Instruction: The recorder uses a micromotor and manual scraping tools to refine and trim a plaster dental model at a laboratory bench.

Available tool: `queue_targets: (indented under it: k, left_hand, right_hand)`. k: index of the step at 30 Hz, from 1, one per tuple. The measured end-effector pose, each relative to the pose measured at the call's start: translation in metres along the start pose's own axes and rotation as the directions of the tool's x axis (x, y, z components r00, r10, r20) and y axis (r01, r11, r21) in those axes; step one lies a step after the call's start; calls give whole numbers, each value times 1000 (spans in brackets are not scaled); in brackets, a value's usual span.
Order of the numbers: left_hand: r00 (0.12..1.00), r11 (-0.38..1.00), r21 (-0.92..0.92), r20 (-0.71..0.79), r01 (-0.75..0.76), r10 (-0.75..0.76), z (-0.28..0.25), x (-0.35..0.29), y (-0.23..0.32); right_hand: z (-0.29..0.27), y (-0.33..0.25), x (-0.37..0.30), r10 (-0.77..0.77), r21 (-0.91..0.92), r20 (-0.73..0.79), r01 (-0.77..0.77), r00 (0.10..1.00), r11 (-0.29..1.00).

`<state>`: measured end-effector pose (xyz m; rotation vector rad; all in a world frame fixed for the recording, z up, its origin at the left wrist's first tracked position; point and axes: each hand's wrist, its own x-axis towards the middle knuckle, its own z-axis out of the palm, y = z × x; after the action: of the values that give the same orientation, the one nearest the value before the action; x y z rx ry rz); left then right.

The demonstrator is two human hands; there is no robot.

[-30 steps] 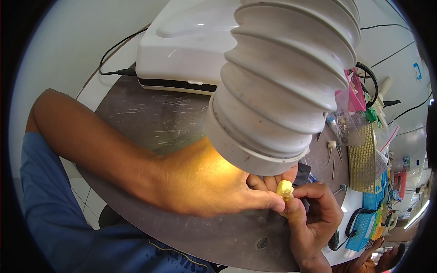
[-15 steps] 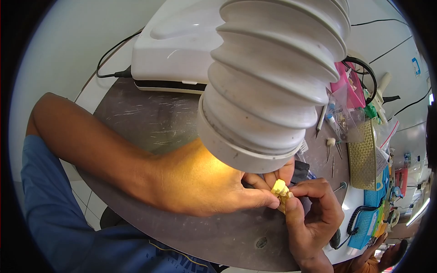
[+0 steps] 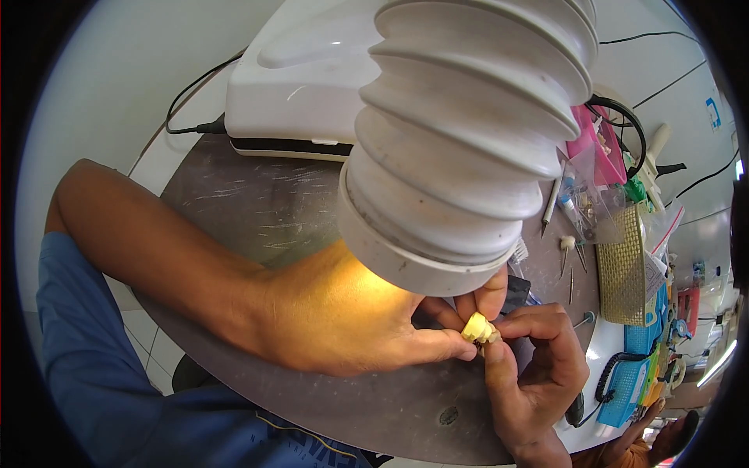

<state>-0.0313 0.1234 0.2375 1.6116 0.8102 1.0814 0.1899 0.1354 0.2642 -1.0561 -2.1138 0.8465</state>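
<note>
"Yellow piece [image 3: 475, 327], small and lumpy: where is it?"

"Above the table [image 3: 406, 405], toward its right edge, brightly lit, one end smooth and blocky. The left hand [image 3: 367, 320] pinches it between thumb and fingers."

"And the right hand [image 3: 542, 370]?"

"Thumb and forefinger nearly together at its right side; whether they grip it, I can't quite tell."
</note>
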Motion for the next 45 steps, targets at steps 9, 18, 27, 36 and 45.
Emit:
queue_targets:
  k: [9, 18, 27, 36, 45]
  left_hand:
    - [996, 995, -51, -9, -86, 85, 4, 2, -4]
    - [991, 995, -90, 129, 45, -33, -2, 5, 5]
    - [990, 995, -77, 132, 57, -46, -4, 5, 8]
    - [993, 995, -96, 115, -2, 13, -2, 5, 5]
    - [991, 994, -62, 93, -91, 97, 0, 5, 0]
  right_hand:
    - [-1, 1, 3, -179, -129, 1, 177, 984, 976]
    - [-1, -2, 1, -202, -178, -6, 198, 979, 964]
    - [-1, -2, 0, -197, -164, -18, 191, 980, 968]
    - [-1, -1, 0, -202, -160, -6, 198, 979, 967]
    - [-2, -2, 0, -200, -151, -3, 197, 980, 969]
